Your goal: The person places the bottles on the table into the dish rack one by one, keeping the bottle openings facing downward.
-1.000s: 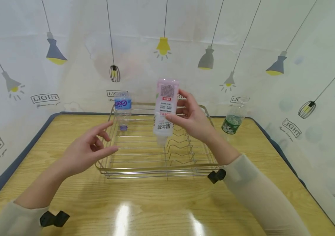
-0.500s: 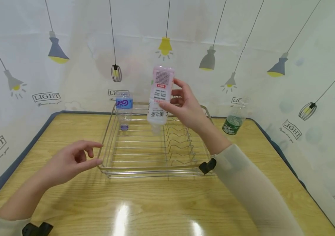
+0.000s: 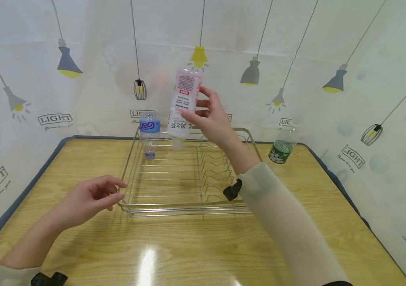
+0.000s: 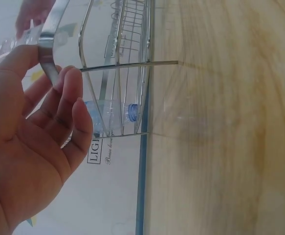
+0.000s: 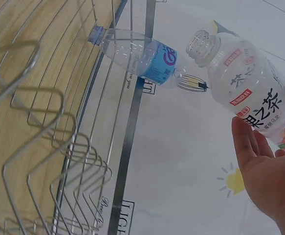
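Observation:
My right hand (image 3: 211,119) grips a clear plastic drink bottle (image 3: 184,101) with a pink-and-white label. The bottle is upside down, its uncapped mouth (image 5: 201,46) pointing down over the back part of a wire dish rack (image 3: 167,204). At the rack's near left corner, my left hand (image 3: 86,200) pinches the rim (image 4: 47,46) between thumb and fingers. A water bottle (image 3: 149,131) with a blue label stands upside down on its blue cap (image 4: 133,112) at the rack's back left.
Right of the rack stands a clear bottle (image 3: 282,145) with a green label on the wooden table (image 3: 174,246). Wavy wire plate slots (image 3: 217,174) fill the rack's right side. A lamp-print cloth (image 3: 99,59) hangs behind and along the sides.
My right hand has carried the pink-labelled bottle left and farther back, still upside down. My left hand has drawn back from above the rack's left side to its near left corner.

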The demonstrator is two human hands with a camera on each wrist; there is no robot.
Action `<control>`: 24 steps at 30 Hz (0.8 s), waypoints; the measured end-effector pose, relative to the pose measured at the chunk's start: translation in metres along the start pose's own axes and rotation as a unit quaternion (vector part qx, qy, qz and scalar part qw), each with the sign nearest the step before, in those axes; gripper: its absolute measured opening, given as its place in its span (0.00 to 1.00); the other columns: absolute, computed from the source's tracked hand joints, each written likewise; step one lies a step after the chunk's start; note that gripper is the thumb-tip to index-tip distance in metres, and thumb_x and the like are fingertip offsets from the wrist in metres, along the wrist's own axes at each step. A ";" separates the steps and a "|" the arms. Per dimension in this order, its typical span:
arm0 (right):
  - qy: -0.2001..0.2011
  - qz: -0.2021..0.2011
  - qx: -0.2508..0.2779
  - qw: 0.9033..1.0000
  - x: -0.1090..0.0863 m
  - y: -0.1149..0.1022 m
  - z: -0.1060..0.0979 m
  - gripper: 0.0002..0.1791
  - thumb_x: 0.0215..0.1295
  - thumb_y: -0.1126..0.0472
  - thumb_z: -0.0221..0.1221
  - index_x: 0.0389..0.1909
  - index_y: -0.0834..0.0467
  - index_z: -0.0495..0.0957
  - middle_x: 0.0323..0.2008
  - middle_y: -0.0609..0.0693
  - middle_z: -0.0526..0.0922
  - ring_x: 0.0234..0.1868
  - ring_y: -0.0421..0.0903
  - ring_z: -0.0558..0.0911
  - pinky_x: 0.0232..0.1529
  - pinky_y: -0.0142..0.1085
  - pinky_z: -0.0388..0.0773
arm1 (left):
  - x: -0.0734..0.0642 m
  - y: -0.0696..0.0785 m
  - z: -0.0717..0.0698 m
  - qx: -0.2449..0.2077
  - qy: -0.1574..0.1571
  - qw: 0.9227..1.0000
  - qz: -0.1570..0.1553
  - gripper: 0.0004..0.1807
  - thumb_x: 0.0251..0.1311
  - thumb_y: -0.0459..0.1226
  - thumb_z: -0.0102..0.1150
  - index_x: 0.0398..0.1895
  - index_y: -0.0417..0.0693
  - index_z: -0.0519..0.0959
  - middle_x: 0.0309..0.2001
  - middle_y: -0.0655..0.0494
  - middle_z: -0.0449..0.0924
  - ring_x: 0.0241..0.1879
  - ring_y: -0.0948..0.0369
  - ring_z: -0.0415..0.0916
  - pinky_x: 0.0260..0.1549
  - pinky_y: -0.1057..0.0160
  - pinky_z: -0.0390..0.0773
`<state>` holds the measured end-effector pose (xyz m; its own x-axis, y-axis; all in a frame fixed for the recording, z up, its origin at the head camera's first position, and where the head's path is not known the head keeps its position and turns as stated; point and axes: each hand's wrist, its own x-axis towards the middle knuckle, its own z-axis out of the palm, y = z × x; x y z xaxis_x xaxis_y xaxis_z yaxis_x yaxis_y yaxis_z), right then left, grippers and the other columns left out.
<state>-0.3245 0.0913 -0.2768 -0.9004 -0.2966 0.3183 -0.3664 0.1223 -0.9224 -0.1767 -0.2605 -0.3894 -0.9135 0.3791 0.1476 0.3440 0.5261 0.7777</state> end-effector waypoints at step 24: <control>0.059 0.002 0.080 0.995 0.037 0.041 0.051 0.47 0.71 0.57 0.74 0.84 0.42 0.60 0.64 0.54 0.78 0.59 0.52 0.84 0.59 0.45 0.88 | 0.003 -0.005 0.007 -0.040 0.003 0.999 0.008 0.09 0.80 0.33 0.61 0.57 0.41 0.78 0.34 0.48 0.81 0.30 0.57 0.82 0.24 0.61 0.79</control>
<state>-0.3611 0.0366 -0.3137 -0.9265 -0.1829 0.3289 -0.3289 -0.0311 -0.9439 -0.1799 -0.2564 -0.3976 -0.9096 0.3820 0.1632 0.3396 0.4576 0.8217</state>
